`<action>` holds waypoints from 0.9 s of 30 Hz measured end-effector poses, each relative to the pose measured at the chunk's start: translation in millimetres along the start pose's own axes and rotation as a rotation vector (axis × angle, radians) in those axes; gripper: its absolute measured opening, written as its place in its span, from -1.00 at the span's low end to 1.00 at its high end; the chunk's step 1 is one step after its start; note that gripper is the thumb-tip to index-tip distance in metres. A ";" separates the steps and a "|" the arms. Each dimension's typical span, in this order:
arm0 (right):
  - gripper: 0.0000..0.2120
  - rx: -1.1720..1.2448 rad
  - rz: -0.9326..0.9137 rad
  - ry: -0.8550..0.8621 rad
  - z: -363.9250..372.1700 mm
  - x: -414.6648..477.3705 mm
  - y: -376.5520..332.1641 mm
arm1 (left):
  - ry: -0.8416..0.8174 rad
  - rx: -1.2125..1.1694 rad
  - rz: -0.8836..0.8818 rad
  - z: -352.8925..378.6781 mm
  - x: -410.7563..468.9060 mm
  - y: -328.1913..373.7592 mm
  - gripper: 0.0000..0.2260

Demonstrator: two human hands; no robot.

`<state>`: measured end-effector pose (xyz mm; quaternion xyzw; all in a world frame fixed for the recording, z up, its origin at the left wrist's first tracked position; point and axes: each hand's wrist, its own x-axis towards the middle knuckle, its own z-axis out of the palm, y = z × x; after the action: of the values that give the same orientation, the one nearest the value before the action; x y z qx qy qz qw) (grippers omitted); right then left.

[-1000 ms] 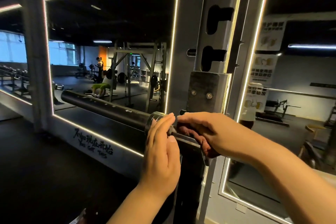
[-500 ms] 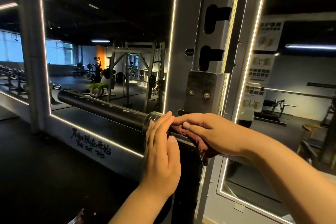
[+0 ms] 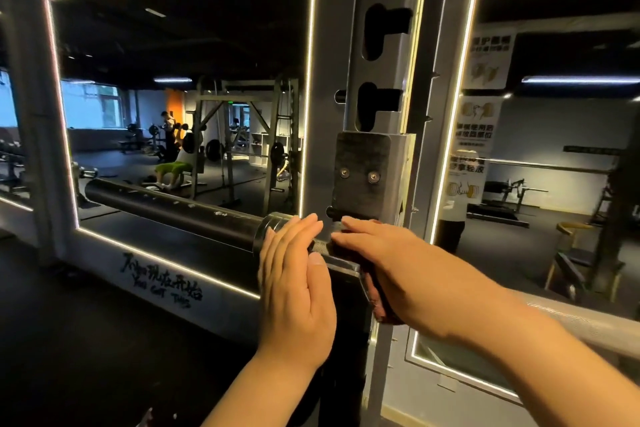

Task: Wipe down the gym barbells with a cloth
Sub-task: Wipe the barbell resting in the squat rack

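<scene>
The black sleeve of the barbell [image 3: 173, 208] runs in from the left in front of the mirror [image 3: 180, 45] and ends at a steel collar [image 3: 272, 224]. The left hand [image 3: 294, 288] stands flat against that collar, fingers straight and together, holding nothing. Just beside it, at the rack upright [image 3: 381, 80], the right hand [image 3: 398, 270] is folded over the bar with the reddish cloth [image 3: 379, 305] gripped beneath its palm (the thumb is hidden).
</scene>
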<state>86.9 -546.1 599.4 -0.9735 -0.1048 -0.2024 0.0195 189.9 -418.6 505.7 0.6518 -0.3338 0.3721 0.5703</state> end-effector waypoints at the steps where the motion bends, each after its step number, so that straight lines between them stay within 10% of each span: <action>1: -0.30 -0.037 0.041 -0.019 -1.7 -4.9 -3.6 | 0.026 0.013 -0.003 2.4 0.2 1.9 -0.60; 14: -0.65 -0.204 0.272 0.150 -2.0 -27.4 -28.4 | -0.011 0.078 0.002 10.9 11.2 18.8 -0.63; 21: -0.21 -0.468 0.316 0.217 17.0 -61.9 -9.2 | -0.051 0.137 0.061 9.8 8.5 28.8 -0.66; 27: -0.56 -0.534 0.339 0.319 33.5 -51.1 -19.3 | -0.040 0.121 0.109 14.3 6.4 34.6 -0.72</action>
<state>50.1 -534.6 548.3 -0.9039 0.1194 -0.3659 -0.1864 164.9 -437.3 527.4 0.6732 -0.3571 0.4091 0.5019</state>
